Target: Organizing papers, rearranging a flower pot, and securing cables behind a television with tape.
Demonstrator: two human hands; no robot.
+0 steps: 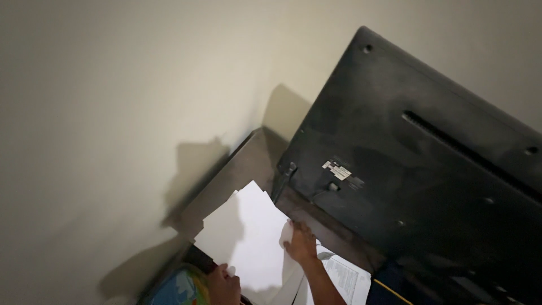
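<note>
A stack of white paper sheets [248, 237] lies on a grey desk surface [243, 169] against the wall. My right hand [301, 243] lies flat on the right side of the sheets, fingers spread and pointing up. My left hand [224, 284] holds the near edge of the same sheets, at the bottom of the frame. A printed sheet [345, 278] lies under my right forearm.
The dark back of a large flat screen [418, 164] with a small label leans over the desk on the right. A pale wall [113, 113] fills the left and top. A colourful blue and green object [178, 288] sits at the bottom left.
</note>
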